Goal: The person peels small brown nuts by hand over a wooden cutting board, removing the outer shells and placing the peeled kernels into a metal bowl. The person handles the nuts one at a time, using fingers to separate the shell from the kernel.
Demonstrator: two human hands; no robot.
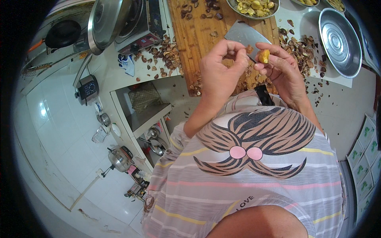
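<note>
My right hand (284, 70) grips a yellow peeled chestnut (263, 56) between thumb and fingers. Close beside it, my left hand (223, 67) pinches a scrap of brown chestnut skin (249, 49) at its fingertips. Both hands are above a wooden cutting board (196, 35). Beyond the fingers is the broad steel blade of a cleaver (245, 32); my hands hide its lower part. A metal bowl (258, 17) of peeled chestnuts stands at the board's far edge. Unpeeled dark chestnuts (186, 10) lie at the board's far left.
Brown shells (171, 55) litter the counter left of the board, and more shells (300, 53) lie on its right. An oval metal basin (339, 43) stands at far right. Leftward are an electric cooker (138, 43) and a tilted pan lid (104, 23). Bits of shell dot the floor.
</note>
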